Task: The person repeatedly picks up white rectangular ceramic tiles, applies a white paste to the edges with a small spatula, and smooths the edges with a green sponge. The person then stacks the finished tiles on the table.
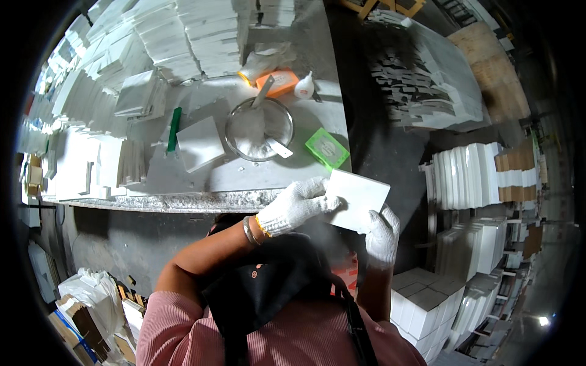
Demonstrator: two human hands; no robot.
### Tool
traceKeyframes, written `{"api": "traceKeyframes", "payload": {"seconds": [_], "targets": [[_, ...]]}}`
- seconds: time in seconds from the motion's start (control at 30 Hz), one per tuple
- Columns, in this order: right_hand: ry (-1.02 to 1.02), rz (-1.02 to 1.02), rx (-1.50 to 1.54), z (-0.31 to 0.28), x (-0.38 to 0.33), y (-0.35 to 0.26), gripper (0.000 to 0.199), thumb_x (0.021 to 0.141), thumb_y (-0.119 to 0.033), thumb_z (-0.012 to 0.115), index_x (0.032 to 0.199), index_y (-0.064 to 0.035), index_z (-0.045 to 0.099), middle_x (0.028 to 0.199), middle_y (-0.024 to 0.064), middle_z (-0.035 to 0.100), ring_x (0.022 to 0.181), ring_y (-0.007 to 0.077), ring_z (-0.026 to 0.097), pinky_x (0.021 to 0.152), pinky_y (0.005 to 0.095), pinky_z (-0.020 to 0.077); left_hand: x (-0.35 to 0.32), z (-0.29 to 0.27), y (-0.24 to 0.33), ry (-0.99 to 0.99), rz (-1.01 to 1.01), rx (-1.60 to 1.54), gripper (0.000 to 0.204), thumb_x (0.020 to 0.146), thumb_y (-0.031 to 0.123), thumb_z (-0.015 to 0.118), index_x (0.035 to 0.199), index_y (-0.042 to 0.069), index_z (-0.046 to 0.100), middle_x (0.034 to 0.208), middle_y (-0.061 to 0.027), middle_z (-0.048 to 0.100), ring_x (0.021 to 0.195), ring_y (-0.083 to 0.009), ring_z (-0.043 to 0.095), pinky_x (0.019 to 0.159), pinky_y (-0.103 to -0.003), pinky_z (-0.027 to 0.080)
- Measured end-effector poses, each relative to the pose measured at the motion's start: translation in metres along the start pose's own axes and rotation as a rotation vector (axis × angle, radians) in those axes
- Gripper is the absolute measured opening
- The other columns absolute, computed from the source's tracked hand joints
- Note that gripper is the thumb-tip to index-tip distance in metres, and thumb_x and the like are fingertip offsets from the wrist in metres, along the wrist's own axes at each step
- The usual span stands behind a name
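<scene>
A flat white square tile (358,198) is tilted up in front of me, just off the table's near edge. My left hand (299,204), in a white knit glove, pinches its left edge, with fingertips on the tile's face. My right hand (381,235), gloved the same, grips the lower right corner with the thumb in front; its other fingers are partly hidden. Beyond the hands, a round metal bowl (229,137) holds white powder or paste. A flat spatula (263,91) leans in it, and a white scraper (279,147) rests over its near rim.
Near the bowl lie a green box (328,149), an orange box (278,82), a white squeeze bottle (304,86), a loose white tile (200,144) and a green strip (174,129). Tile stacks (183,36) crowd the table's far left. More stacks (467,177) and white cartons (424,305) stand right.
</scene>
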State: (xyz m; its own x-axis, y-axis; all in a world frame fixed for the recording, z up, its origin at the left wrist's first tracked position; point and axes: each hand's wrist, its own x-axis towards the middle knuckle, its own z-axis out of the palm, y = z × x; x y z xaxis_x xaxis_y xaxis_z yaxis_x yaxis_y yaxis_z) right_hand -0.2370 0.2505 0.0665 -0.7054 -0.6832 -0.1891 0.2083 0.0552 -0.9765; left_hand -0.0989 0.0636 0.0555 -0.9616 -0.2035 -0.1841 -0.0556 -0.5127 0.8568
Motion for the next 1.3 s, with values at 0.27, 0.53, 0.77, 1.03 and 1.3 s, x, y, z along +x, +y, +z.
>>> {"api": "traceKeyframes", "payload": {"seconds": [0.27, 0.53, 0.77, 1.03, 1.3], "targets": [[0.077, -0.198, -0.228, 0.013, 0.05, -0.037, 0.028, 0.097, -0.024, 0.061, 0.101, 0.0016, 0.072, 0.086, 0.0065, 0.071, 0.071, 0.0104, 0.061, 0.069, 0.0233, 0.0459, -0.006, -0.008, 0.01, 0.046, 0.036, 0.128, 0.033, 0.097, 0.017, 0.065, 0.125, 0.001, 0.064, 0.111, -0.0072, 0.072, 0.104, -0.0123, 0.063, 0.094, -0.03, 0.05], [0.243, -0.065, -0.183, 0.034, 0.056, -0.024, 0.033, 0.099, -0.033, 0.057, 0.098, -0.0038, 0.072, 0.078, 0.0016, 0.066, 0.061, 0.0056, 0.053, 0.054, 0.0203, 0.0391, -0.063, -0.053, 0.001, 0.263, 0.178, 0.175, 0.039, 0.096, 0.026, 0.067, 0.125, 0.001, 0.064, 0.114, -0.0056, 0.069, 0.105, -0.0112, 0.06, 0.091, -0.03, 0.05], [0.092, -0.04, -0.162, 0.027, 0.065, 0.012, 0.037, 0.098, -0.037, 0.055, 0.108, -0.0045, 0.069, 0.077, 0.0036, 0.065, 0.056, 0.0085, 0.053, 0.049, 0.0201, 0.0365, -0.172, -0.098, 0.05, 0.901, 0.298, 0.019, 0.033, 0.091, 0.022, 0.071, 0.119, 0.005, 0.066, 0.101, 0.0037, 0.065, 0.092, -0.0053, 0.056, 0.083, -0.023, 0.046], [-0.016, -0.038, -0.243, 0.041, 0.072, 0.022, 0.042, 0.099, -0.04, 0.053, 0.115, -0.0042, 0.066, 0.08, 0.0026, 0.062, 0.058, 0.007, 0.05, 0.048, 0.0192, 0.0337, -0.221, -0.158, 0.072, 0.957, 0.709, -0.24, 0.04, 0.095, 0.014, 0.063, 0.132, 0.003, 0.053, 0.107, -0.0014, 0.061, 0.091, -0.0116, 0.059, 0.099, -0.041, 0.05], [0.02, 0.067, -0.192, 0.072, 0.05, -0.018, 0.026, 0.095, -0.02, 0.062, 0.11, 0.0006, 0.068, 0.082, 0.0073, 0.066, 0.06, 0.0095, 0.054, 0.051, 0.02, 0.0388, -0.225, -0.168, 0.055, 0.81, 0.797, -0.442, 0.059, 0.09, 0.011, 0.065, 0.144, 0.004, 0.042, 0.147, -0.0079, 0.045, 0.139, -0.022, 0.04, 0.112, -0.054, 0.038]]}}
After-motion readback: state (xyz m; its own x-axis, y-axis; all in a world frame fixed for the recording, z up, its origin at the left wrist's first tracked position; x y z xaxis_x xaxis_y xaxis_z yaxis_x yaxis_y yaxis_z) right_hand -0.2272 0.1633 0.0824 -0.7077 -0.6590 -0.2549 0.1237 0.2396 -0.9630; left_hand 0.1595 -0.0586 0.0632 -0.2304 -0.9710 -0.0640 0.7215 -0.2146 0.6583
